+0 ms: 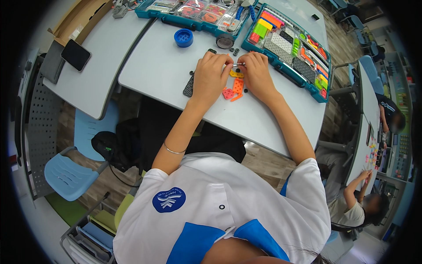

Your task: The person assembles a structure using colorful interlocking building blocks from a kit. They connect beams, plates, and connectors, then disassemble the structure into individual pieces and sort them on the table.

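Over the white table [154, 75], my left hand [210, 78] and my right hand [259, 75] meet with bent fingers, pinching a thin metal rod [238, 64] from either end. Any small part at the rod's ends is hidden by the fingertips. Just below it lie a yellow piece [236, 74], an orange plate with holes [238, 85] and a pink piece [228, 93]. A dark perforated part [188, 87] lies left of my left wrist. Beyond my hands are a blue wheel [183, 38], a dark round wheel [224, 42] and several small black pieces [236, 51].
Two teal cases of colourful building parts stand open: one at the far edge [193, 25], one at the right [281, 65]. A phone [76, 55] and an open cardboard box [81, 24] are on the left table. Blue chairs [70, 176] stand lower left; other people sit far right.
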{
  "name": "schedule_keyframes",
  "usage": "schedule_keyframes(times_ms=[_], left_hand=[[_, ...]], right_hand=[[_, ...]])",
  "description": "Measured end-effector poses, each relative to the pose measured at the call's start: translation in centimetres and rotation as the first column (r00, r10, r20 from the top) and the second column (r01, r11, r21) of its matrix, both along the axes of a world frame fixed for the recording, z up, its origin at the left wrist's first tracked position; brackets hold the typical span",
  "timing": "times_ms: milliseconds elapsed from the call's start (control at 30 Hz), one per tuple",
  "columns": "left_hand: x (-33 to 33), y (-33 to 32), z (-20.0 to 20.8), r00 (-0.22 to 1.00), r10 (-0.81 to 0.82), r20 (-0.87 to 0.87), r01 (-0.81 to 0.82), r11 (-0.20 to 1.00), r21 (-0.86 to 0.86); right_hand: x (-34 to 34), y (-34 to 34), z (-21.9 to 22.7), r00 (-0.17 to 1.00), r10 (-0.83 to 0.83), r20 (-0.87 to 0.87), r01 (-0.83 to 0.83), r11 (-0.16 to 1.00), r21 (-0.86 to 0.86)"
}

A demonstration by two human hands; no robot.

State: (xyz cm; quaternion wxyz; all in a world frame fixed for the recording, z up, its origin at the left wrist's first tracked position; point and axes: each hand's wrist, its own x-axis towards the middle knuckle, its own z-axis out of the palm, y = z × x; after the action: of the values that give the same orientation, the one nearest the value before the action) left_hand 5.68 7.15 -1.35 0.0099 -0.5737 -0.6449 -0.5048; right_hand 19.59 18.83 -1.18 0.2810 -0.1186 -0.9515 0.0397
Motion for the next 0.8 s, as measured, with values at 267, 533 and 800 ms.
schedule_keyframes(times_ms=[267,533,800], left_hand=[[-0.1,-0.37,-0.11,1.0,-0.009,0.006,0.009,1.0,0.003],[-0.3,-0.51,-0.19,1.0,-0.03,-0.004,0.03,0.999,0.016],[-0.3,-0.73,-0.31,0.992,0.005,-0.127,-0.005,1.0,0.005]], right_hand=[[0.02,-0.02,-0.07,0.997,0.047,-0.059,-0.052,0.995,-0.088],[0.11,-0.41,0.03,0.996,0.058,-0.069,-0.067,0.989,-0.135],[0.41,-0.48,-0.11,0.987,0.094,-0.132,-0.136,0.923,-0.361]])
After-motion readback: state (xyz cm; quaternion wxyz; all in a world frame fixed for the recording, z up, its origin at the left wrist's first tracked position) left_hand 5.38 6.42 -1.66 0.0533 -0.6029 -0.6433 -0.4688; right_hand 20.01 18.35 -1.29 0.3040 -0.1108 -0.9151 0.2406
